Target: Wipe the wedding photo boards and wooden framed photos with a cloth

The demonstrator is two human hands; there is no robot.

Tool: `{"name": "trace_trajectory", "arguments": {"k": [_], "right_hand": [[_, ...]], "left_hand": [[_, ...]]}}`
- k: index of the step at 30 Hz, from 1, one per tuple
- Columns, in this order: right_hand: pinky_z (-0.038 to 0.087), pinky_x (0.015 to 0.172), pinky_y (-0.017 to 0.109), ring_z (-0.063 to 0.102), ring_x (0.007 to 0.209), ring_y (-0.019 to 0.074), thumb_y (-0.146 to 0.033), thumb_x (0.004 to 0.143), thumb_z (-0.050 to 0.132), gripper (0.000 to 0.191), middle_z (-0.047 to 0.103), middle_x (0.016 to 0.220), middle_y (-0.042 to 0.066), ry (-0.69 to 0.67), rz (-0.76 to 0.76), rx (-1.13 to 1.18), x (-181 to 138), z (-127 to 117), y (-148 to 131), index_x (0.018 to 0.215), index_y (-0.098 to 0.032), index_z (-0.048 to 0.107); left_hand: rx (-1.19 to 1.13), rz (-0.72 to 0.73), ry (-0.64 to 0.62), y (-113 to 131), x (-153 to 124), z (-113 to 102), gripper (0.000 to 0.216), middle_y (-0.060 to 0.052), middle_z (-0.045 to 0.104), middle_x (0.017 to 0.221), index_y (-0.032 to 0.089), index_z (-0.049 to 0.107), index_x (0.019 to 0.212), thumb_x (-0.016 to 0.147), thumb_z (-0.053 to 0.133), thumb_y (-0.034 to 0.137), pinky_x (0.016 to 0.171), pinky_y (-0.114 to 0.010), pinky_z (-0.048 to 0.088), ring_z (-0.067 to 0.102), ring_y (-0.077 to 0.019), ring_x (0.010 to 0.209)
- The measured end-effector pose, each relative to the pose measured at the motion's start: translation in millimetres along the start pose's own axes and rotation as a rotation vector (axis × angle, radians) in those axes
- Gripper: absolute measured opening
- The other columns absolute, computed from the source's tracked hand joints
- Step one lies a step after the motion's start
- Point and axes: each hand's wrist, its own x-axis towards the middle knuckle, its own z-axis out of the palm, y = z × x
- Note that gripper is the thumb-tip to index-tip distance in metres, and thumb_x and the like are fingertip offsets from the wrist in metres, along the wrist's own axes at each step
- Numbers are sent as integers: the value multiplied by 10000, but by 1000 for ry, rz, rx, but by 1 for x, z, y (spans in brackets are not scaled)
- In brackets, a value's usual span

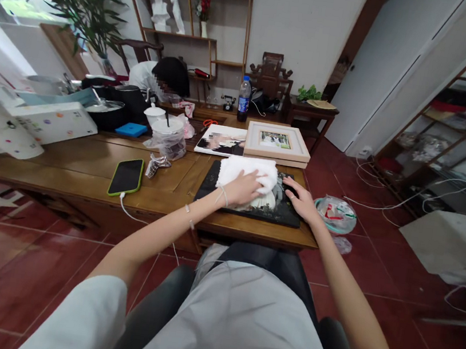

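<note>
Here, a fluffy white cloth [232, 168] part-covers a dark-edged picture [269, 207]; left hand [249, 188] and right hand [303, 203] have fingers spread.

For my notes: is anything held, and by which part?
No grip shows: left hand lies atop the white cloth; right hand touches the dark panel near its right edge.

Bare strip of tabletop [173, 180] btwn phone [126, 176] & dark panel [282, 210] — passable from near edge, cable [122, 202] drooping over that edge, bagged cup [168, 135] in way farther back, photo print [223, 140] & framed pic [276, 140] blocking panel's far side, bottle [244, 101] behind, open drop off R end — bin [335, 215] below.
</note>
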Motion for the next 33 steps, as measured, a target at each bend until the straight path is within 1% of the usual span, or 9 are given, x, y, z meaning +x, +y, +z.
{"name": "trace_trajectory", "arguments": {"k": [4,8,11,17,19,21,25,30,33], "right_hand": [[273,1164,470,465,1336,235,-248,841,549,359,583,1367,48,3,7,18,0,0,1,1175,-263,678],[279,1164,459,462,1339,229,-238,843,542,365,575,1375,46,7,9,19,0,1,2,1183,-257,672],[281,1164,450,462,1339,229,-239,843,536,375,570,1381,52,14,7,15,-1,2,2,1196,-245,665],[272,1164,477,455,1344,241,-218,835,539,381,573,1377,52,11,-1,24,0,3,3,1193,-251,665],[272,1163,484,446,1351,243,-217,835,537,380,575,1375,50,4,-3,22,1,2,3,1191,-254,666],[277,1161,483,440,1355,242,-216,837,532,380,577,1372,51,3,-5,17,1,2,2,1191,-251,667],[282,1161,472,446,1351,245,-218,840,529,382,582,1367,65,9,-13,20,1,2,2,1195,-235,667],[281,1160,467,452,1346,244,-220,839,535,383,570,1380,62,9,0,25,0,2,1,1200,-235,663],[283,1160,467,453,1345,243,-217,836,542,378,578,1372,51,11,10,32,0,2,1,1191,-246,668]], "left_hand": [[-43,-130,45,-24,30,2,337,-139,520,1389,185,616,1172,976,416,373,1061,-543,345,371,-297,1358],[-26,-166,86,-23,28,6,323,-159,534,1365,164,628,1159,972,418,323,1041,-551,365,427,-310,1308],[13,-137,62,-4,2,7,298,-140,447,1464,161,638,1145,951,420,222,1048,-564,357,363,-308,1363],[4,-35,-8,61,-78,-1,324,-51,330,1552,192,650,1159,908,448,158,1083,-593,316,237,-329,1438],[-20,30,-19,74,-94,-3,374,-43,320,1556,204,615,1233,901,451,150,1102,-587,298,231,-321,1444],[-39,64,-12,75,-98,-2,410,-42,326,1554,211,580,1285,904,443,149,1109,-582,292,237,-310,1444],[-28,47,17,48,-79,1,356,-60,358,1537,198,624,1209,924,416,155,1094,-568,320,269,-299,1435],[11,-66,5,-8,-35,1,313,-167,488,1427,143,656,1109,970,405,268,1075,-522,353,378,-300,1379],[10,-113,20,-39,-11,2,352,-182,556,1349,129,666,1069,984,400,343,1079,-495,346,400,-308,1362]]}}
